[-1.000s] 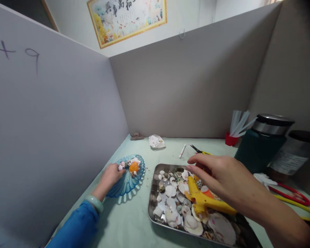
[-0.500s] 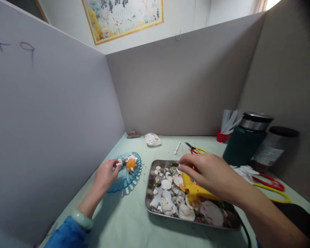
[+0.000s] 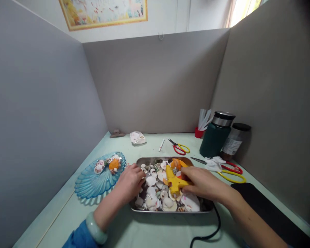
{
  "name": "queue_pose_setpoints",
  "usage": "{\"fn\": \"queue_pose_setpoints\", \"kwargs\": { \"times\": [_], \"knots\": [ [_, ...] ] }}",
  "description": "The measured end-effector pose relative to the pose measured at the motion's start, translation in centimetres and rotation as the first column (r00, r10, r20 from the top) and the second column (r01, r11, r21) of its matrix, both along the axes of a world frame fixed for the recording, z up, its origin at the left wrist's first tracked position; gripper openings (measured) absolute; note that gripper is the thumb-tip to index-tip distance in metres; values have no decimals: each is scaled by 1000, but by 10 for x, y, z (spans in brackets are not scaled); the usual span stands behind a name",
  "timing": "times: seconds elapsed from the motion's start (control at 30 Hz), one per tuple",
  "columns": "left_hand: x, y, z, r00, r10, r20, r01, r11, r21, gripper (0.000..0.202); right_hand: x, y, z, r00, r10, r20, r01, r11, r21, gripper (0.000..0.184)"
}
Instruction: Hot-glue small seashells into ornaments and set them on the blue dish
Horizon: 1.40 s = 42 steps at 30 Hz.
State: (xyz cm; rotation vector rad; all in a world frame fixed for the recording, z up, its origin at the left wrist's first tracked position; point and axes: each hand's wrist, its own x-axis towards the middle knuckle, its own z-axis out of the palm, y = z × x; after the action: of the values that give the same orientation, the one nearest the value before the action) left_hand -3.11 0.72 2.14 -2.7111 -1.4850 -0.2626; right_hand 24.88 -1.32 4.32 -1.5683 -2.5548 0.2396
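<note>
A steel tray (image 3: 144,161) full of seashells (image 3: 152,181) lies in front of me. My left hand (image 3: 129,182) rests over the tray's left edge, fingers curled down among the shells; what they pinch is hidden. Closed around the handle of a yellow glue gun (image 3: 174,181) lying on the shells is my right hand (image 3: 203,184). The gun's black cord (image 3: 209,230) trails off the tray's near right corner. To the left sits a blue shell-shaped glass dish (image 3: 93,179) with an orange shell (image 3: 114,164) and small shells stuck on it.
Grey partition walls close in three sides. Behind the tray lie red-and-yellow scissors (image 3: 180,148), a white tube (image 3: 161,145) and a crumpled bag (image 3: 137,137). At right stand a dark green flask (image 3: 216,134), a jar (image 3: 234,141), a red cup (image 3: 198,132), larger scissors (image 3: 229,172) and a black pad (image 3: 258,203).
My left hand left the blue dish and moved right into the tray. My right hand dropped from above the shells onto the glue gun. The view turned right and down.
</note>
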Motion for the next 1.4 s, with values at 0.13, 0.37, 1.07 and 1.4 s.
{"fn": "queue_pose_setpoints", "kwargs": {
  "times": [0.13, 0.37, 1.07, 1.4],
  "knots": [
    [7, 13, -7, 998, -2, -56, 1, 1000, -19, 15, 5, 4, -7, 995, 32, -97, -37, 998, -57, 19],
    [12, 21, -8, 998, 7, -68, -8, 1000, -13, 9, 5, -2, -9, 991, 13, -131, -23, 997, -71, 20],
    [24, 63, 3, 961, -108, -256, 122, 992, 40, 19, 6, 2, -19, 985, 22, -173, -36, 996, -79, 28],
    [16, 56, 8, 957, -72, -282, 94, 993, 65, 14, 9, 1, -19, 967, 78, -241, -93, 994, -51, 23]
  ]
}}
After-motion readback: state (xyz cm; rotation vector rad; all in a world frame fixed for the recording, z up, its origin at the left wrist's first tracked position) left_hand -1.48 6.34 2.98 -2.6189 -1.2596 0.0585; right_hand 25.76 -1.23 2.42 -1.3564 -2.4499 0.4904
